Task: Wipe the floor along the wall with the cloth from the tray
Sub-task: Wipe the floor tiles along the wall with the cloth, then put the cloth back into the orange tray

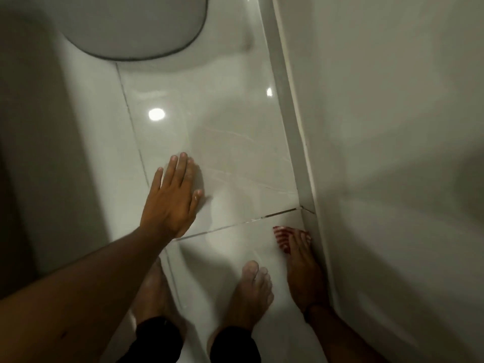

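A red-and-white striped cloth [282, 237] lies flat on the glossy pale floor tiles [235, 142], right against the white baseboard [296, 142] at the foot of the wall [392, 127]. My right hand [303, 268] presses down on the cloth, fingers pointing forward along the wall; most of the cloth is hidden under it. My left hand [172, 197] rests flat on the floor with its fingers spread, to the left of the cloth and farther forward, holding nothing.
My two bare feet [251, 292] stand on the tiles between my arms, dark trouser cuffs above them. A rounded grey-white object with a dark rim [125, 30] sits on the floor ahead. A dark shadowed surface [26, 153] runs along the left.
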